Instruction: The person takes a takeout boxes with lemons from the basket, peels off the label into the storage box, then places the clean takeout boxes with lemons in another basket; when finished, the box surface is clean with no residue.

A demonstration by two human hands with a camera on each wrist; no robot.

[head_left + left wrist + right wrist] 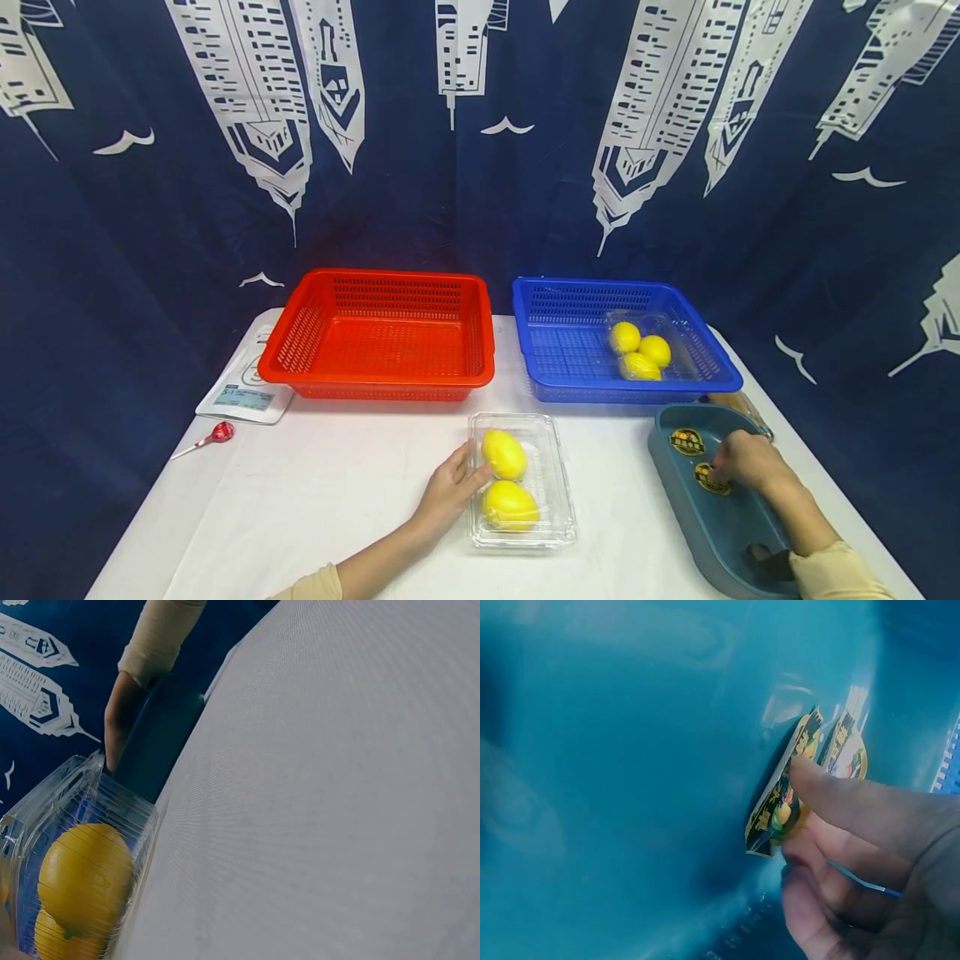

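A clear plastic clamshell box (553, 467) lies on the white table and holds two yellow lemons (504, 454) (510, 505). My left hand (450, 490) rests against its left side with relaxed fingers. The left wrist view shows the box (90, 791) and a lemon (86, 874) close up. My right hand (742, 460) reaches into a teal tray (678, 492) at the right. There, in the right wrist view, my right hand (795, 825) pinches the lifted edge of a round yellow-and-black sticker (780, 802). A second sticker (686, 441) lies flat farther back in the tray.
A red basket (382, 333) stands at the back left. To its right, a blue basket (570, 350) holds three lemons (639, 350). A small scale (243, 392) and a red lollipop (217, 433) lie at the left edge. A dark object (765, 560) sits in the tray's near end.
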